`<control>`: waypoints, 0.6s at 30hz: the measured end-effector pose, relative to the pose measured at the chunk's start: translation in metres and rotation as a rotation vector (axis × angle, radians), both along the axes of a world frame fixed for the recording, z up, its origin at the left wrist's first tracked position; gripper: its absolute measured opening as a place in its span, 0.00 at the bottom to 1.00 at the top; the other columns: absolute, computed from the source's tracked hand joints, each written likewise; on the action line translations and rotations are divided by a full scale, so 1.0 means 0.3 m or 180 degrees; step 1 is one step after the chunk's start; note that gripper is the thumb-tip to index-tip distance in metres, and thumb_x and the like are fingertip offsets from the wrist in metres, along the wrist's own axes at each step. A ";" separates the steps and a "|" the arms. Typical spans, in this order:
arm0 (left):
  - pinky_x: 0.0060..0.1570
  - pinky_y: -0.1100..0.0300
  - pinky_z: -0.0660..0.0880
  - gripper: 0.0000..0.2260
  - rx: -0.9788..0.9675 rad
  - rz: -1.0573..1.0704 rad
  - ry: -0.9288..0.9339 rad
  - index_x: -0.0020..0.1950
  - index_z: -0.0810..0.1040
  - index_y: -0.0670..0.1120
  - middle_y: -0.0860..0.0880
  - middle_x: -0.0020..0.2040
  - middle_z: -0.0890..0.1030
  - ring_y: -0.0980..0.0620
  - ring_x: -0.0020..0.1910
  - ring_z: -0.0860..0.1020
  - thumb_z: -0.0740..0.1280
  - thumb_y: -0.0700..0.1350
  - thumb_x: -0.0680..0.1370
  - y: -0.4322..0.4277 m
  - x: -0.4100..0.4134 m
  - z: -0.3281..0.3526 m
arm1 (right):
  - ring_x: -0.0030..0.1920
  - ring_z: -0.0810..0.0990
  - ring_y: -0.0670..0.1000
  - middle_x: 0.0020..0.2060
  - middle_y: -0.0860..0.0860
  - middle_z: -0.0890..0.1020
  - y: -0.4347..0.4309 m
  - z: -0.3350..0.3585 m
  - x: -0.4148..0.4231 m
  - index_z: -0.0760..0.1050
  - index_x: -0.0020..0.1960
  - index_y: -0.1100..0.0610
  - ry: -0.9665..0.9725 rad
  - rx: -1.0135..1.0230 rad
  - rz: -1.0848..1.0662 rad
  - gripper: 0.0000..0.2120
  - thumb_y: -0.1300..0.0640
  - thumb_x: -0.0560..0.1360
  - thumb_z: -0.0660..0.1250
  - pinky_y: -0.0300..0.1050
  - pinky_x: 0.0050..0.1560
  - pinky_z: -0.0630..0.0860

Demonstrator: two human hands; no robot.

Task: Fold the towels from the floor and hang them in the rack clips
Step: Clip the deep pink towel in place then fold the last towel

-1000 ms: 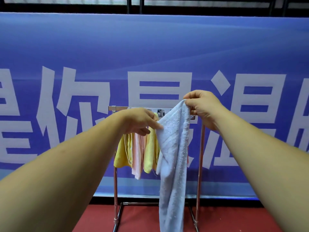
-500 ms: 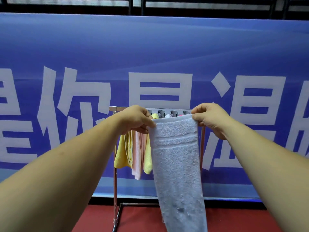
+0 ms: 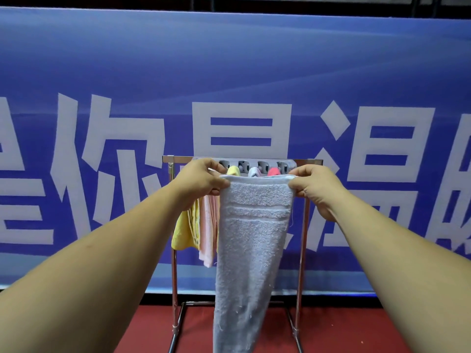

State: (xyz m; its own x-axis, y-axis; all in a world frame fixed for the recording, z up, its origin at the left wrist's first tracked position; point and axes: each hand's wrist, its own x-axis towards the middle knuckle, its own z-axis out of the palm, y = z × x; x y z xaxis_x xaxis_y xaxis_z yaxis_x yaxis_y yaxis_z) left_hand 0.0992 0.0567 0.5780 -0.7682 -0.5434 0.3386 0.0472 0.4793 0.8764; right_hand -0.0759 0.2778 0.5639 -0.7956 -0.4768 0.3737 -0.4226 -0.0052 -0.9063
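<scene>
Left hand pinches the upper left corner of the pale blue towel. Beneath this hand hang a yellow towel and a pink towel. The pale blue towel hangs stretched between the hands, just below the rack clips. Right hand pinches its upper right corner, in front of the rack post.
</scene>
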 end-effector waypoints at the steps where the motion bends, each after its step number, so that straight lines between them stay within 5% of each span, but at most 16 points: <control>1: 0.41 0.58 0.86 0.12 0.0009 0.0003 -0.0003 0.58 0.81 0.37 0.40 0.49 0.83 0.46 0.44 0.84 0.76 0.33 0.76 -0.004 0.000 -0.006 | 0.46 0.82 0.53 0.47 0.58 0.85 -0.002 -0.006 -0.001 0.83 0.50 0.62 -0.0017 -0.0017 0.0024 0.10 0.72 0.72 0.71 0.46 0.44 0.81; 7: 0.46 0.55 0.86 0.08 0.0115 -0.0011 -0.0048 0.53 0.83 0.39 0.42 0.46 0.85 0.46 0.46 0.85 0.75 0.31 0.76 -0.036 -0.004 -0.043 | 0.42 0.83 0.50 0.42 0.55 0.86 -0.025 -0.046 -0.017 0.83 0.48 0.60 -0.0145 -0.0116 0.0050 0.05 0.69 0.76 0.73 0.37 0.35 0.79; 18: 0.47 0.55 0.85 0.13 0.0573 -0.0241 -0.0054 0.57 0.80 0.38 0.40 0.49 0.82 0.45 0.47 0.83 0.74 0.27 0.75 -0.054 -0.010 -0.073 | 0.46 0.84 0.52 0.45 0.56 0.85 -0.035 -0.087 -0.040 0.81 0.48 0.59 -0.0101 0.0084 0.0208 0.04 0.66 0.78 0.71 0.41 0.40 0.81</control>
